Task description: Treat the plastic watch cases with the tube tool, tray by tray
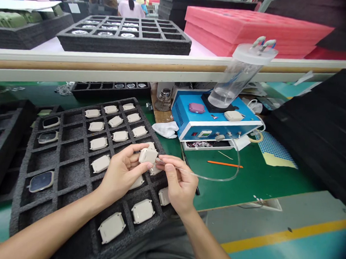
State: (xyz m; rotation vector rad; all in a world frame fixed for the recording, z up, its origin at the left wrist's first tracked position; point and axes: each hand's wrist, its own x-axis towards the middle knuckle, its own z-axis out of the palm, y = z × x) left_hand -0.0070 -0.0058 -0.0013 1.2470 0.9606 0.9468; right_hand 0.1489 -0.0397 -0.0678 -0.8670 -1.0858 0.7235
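Holding rounded case (148, 155), clear tube (217, 179)

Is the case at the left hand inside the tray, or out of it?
Out: the left hand holds the beige case above the black tray.

Beige case (148, 155) in left hand (122, 170)

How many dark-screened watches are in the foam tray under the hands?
3 visible, all in the left column of the foam tray: the farthest watch, a second watch just nearer, a third watch nearest the person. The left forearm covers part, so more may be hidden.
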